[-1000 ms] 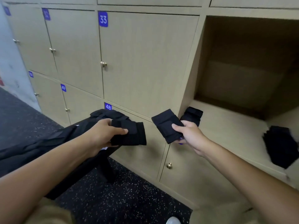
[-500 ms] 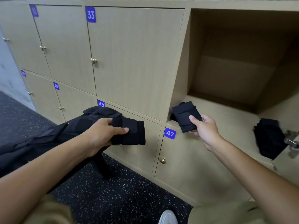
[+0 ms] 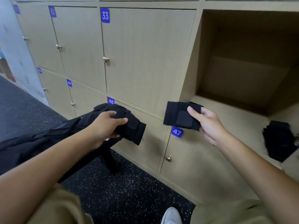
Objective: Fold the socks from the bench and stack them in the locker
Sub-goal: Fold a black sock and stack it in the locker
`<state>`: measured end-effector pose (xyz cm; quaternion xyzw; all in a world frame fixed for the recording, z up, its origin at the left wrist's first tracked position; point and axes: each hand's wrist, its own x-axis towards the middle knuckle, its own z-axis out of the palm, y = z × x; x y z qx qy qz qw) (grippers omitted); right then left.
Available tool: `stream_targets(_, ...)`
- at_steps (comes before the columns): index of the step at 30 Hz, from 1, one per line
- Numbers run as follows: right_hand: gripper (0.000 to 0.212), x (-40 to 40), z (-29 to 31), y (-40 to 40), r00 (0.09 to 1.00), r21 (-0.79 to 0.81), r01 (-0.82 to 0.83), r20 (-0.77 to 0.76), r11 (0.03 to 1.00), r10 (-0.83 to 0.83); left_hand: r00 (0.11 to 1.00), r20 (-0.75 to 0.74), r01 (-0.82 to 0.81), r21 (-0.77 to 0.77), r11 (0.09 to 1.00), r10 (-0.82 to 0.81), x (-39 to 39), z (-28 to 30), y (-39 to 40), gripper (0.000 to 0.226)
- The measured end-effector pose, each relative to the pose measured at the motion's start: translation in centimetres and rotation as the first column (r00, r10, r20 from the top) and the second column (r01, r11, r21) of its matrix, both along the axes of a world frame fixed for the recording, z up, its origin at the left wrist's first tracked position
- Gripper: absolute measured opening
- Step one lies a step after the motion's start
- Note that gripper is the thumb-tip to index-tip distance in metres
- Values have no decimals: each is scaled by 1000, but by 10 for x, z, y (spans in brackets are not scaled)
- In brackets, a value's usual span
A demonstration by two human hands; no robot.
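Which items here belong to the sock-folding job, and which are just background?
Job: left hand gripping a folded sock; right hand pinching another sock; bench; open locker; stack inside it.

Background: closed doors 33, 47, 48; floor; shoe.

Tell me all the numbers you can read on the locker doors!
"33" on the blue tag of the big closed upper door.
"48" on the blue tag above the left hand.
"47" on the blue tag below the right hand.
"49" on the blue tag, lower left.
The three far-left tags are too blurred to read.
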<state>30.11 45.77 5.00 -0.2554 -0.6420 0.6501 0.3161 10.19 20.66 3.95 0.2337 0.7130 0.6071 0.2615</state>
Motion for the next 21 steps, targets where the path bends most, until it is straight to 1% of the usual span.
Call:
stream_targets(2, 28, -4, 2, -7, 999, 39, -35, 16, 999, 35, 993, -109, -46, -6, 999, 45, 1, -1, 4, 34)
stream_targets(3, 30, -6, 2, -11, 998, 49, -51, 26, 998, 50, 981, -189, -38, -18, 999, 34, 2, -2, 6, 41)
stream_targets(4, 32, -8, 2, -14, 997, 56, -69, 38, 996, 67, 963, -268, -1, -42, 999, -11, 4, -2, 8, 41)
stream_targets(6, 36, -12, 0, -19, 992, 52, -106, 78, 993, 102, 916, -377, 102, -111, 989, -137, 9, -4, 15, 25)
stream_targets(7, 40, -15, -2, -22, 988, 51, -120, 103, 991, 114, 896, -404, 138, -141, 980, -184, 13, -4, 19, 15)
stream_targets(8, 49, -17, -4, -25, 984, 54, -130, 129, 990, 122, 883, -418, 163, -151, 975, -213, 18, -4, 24, 12)
stream_targets(10, 71, -21, -8, -30, 977, 50, -146, 167, 988, 135, 887, -398, 202, -120, 972, -234, 29, -4, 33, 16)
stream_targets(11, 76, -22, -10, -31, 977, 39, -148, 160, 988, 140, 896, -371, 224, -96, 970, -244, 33, -3, 38, 18)
stream_targets(14, 68, -24, -12, -32, 986, -13, -129, 109, 992, 130, 923, -268, 283, -16, 959, -277, 44, -4, 52, 22)
stream_targets(18, 65, -20, -15, -27, 997, -108, -53, 41, 993, 58, 961, -176, 229, 68, 971, -214, 49, -9, 74, 18)
stream_targets(20, 51, -14, -13, -22, 998, -170, -41, 33, 985, 48, 975, -148, 179, 86, 980, -165, 48, -12, 83, 15)
stream_targets(21, 42, -10, -13, -20, 996, -188, -60, 49, 980, 70, 981, -137, 151, 92, 984, -138, 46, -13, 87, 14)
